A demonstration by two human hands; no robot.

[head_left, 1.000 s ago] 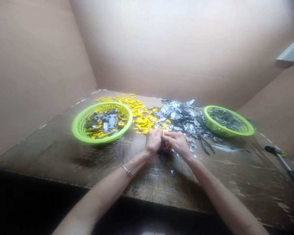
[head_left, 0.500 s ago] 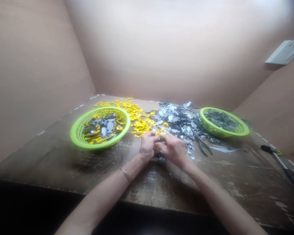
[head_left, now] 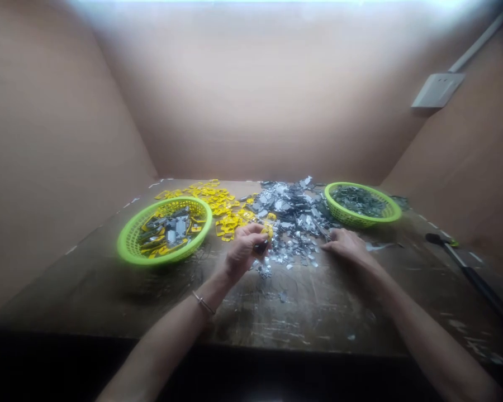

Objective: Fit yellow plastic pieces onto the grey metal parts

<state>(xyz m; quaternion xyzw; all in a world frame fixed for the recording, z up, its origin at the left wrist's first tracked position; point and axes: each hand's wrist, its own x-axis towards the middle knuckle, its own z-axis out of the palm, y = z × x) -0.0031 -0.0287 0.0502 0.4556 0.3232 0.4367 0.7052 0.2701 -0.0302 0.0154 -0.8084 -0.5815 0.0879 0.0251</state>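
My left hand (head_left: 243, 252) is shut on a small yellow-and-dark piece (head_left: 261, 243), held between thumb and fingers. My right hand (head_left: 347, 244) lies with its fingers apart, its fingertips by the edge of a heap of grey metal pieces (head_left: 287, 215). Its fingers hold nothing that I can see. Loose yellow frames (head_left: 228, 215) spread between that heap and a green plastic basket (head_left: 201, 231) of mixed yellow and grey parts. A second green basket (head_left: 352, 219) holds dark metal pieces.
The scarred wooden table (head_left: 318, 312) carries scattered metal bits in front of my hands. A dark-handled tool (head_left: 465, 268) lies at the right edge. Pliers (head_left: 322, 228) lie in the grey heap. Cardboard walls rise behind, with a white wall plate (head_left: 438, 89).
My hands, together before, are now apart. The right hand has moved right to the grey heap, while the left keeps its piece. The view has tilted upward.
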